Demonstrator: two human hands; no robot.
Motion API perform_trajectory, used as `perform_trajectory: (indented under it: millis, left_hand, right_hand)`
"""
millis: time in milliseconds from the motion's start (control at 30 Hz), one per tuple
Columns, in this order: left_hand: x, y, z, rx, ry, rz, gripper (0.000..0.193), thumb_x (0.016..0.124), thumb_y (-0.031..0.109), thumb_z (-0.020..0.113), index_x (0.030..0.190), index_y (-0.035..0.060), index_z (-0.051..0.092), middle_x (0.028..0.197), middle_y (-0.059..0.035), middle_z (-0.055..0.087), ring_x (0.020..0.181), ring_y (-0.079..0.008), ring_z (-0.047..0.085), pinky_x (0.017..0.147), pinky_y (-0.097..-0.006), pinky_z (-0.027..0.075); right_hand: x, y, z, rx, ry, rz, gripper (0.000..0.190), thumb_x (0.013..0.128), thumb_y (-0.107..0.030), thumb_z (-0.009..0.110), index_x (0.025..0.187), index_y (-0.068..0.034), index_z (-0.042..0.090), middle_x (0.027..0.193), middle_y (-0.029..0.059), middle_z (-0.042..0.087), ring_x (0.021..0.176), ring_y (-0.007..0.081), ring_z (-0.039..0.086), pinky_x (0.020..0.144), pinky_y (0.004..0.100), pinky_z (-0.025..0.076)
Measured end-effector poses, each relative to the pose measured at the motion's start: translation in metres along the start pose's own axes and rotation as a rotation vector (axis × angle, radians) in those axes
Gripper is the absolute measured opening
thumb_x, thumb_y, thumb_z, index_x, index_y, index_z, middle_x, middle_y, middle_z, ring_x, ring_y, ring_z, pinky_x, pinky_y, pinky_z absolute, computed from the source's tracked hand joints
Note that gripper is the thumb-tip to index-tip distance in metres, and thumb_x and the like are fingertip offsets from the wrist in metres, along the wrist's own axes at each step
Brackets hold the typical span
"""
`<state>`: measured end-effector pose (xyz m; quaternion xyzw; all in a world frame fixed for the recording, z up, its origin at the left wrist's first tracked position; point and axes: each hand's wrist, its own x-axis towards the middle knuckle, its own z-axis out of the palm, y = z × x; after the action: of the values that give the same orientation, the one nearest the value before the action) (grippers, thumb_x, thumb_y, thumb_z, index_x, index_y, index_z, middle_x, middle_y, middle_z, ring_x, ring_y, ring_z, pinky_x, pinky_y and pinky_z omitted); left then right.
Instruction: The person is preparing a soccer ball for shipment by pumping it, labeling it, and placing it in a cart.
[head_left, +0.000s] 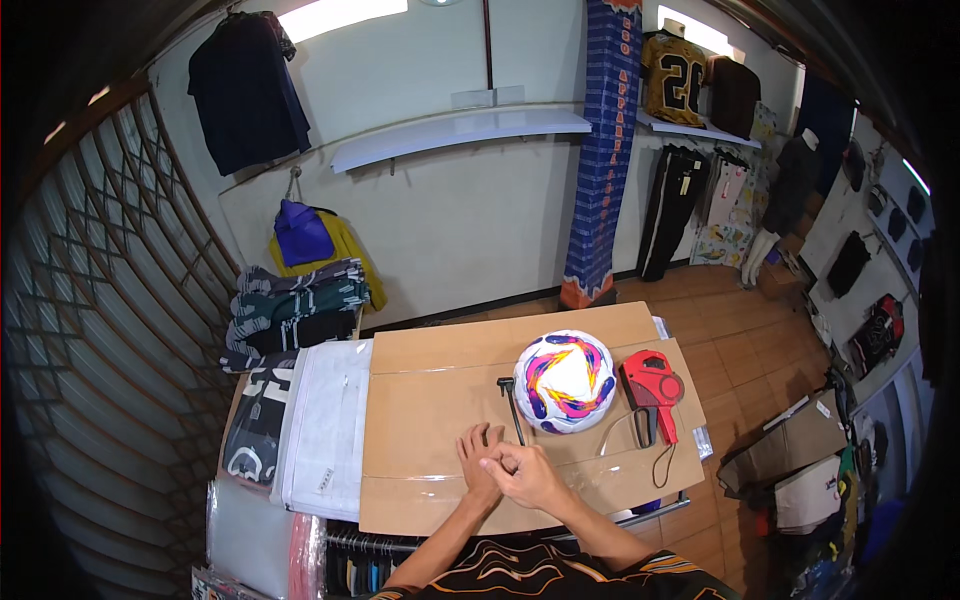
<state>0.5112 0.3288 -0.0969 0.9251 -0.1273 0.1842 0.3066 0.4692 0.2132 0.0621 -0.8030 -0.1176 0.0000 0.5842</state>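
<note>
My left hand (478, 459) is over the cardboard sheet (427, 420), fingers spread, with part of it behind my right hand. My right hand (529, 478) is curled and overlaps the left one; whether anything is inside its fingers is hidden. A thin black rod with a short crosspiece at its far end (514, 411) runs down to my right knuckles. Just beyond, a white football with purple, pink and orange swirls (565, 382) sits on the cardboard. To its right lies a red price-label gun (654, 386) with a black trigger lever and a wrist strap.
Left of the cardboard are a white zipped fabric case (324, 427), a bagged black garment (259, 427) and stacked folded clothes (296, 307). A clothes rail (367, 540) hangs under the near edge. Behind stand a blue wrapped pillar (600, 165) and a wall shelf (461, 139).
</note>
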Motion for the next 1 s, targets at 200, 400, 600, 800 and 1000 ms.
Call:
perform_trajectory:
  millis: [200,400,600,800,1000]
  left_hand:
    - [0.001,-0.006,0.002,0.031,0.02,-0.001,0.054,0.087,0.038,0.068,0.134,0.0123,0.06,0.139,-0.0167,0.051,0.139,-0.0387,0.041,0.115,-0.0628,0.026]
    - [-0.005,0.001,-0.007,0.014,-0.024,-0.015,0.056,0.086,0.04,0.069,0.133,0.0119,0.061,0.139,-0.0164,0.051,0.139,-0.0382,0.041,0.115,-0.0633,0.026]
    - [-0.001,-0.006,0.004,0.087,-0.007,0.01,0.054,0.088,0.037,0.068,0.135,0.0131,0.059,0.14,-0.0164,0.05,0.138,-0.0381,0.042,0.113,-0.0645,0.028]
    - [-0.004,-0.008,0.005,0.11,-0.037,-0.032,0.041,0.096,0.032,0.063,0.133,0.0134,0.06,0.14,-0.0159,0.051,0.139,-0.0371,0.041,0.115,-0.0636,0.026]
    - [-0.006,0.0,-0.004,0.054,-0.032,-0.039,0.046,0.093,0.036,0.064,0.133,0.0127,0.061,0.141,-0.0164,0.051,0.139,-0.0372,0.041,0.116,-0.0635,0.024]
  right_hand:
    - [-0.008,-0.058,-0.023,-0.035,-0.091,-0.114,0.022,0.096,-0.019,0.075,0.091,0.001,0.067,0.052,0.0043,0.042,0.05,0.0063,0.034,0.047,0.0296,0.03]
    - [-0.004,-0.072,-0.024,0.014,0.022,-0.148,0.018,0.093,-0.014,0.077,0.089,0.001,0.068,0.052,0.0019,0.043,0.052,0.004,0.034,0.048,0.0273,0.03]
    - [-0.006,0.003,0.005,0.054,-0.015,-0.027,0.02,0.094,-0.015,0.076,0.087,0.001,0.067,0.052,-0.0025,0.044,0.053,0.0026,0.035,0.048,0.0276,0.029]
    - [-0.018,-0.027,-0.009,0.04,-0.037,-0.064,0.017,0.094,-0.014,0.077,0.091,0.001,0.069,0.053,-0.0024,0.043,0.053,0.0029,0.033,0.048,0.027,0.029]
    - [-0.021,-0.071,-0.025,0.025,0.007,-0.057,0.017,0.096,-0.015,0.074,0.095,0.002,0.073,0.052,-0.0005,0.044,0.053,0.0025,0.035,0.048,0.0272,0.03]
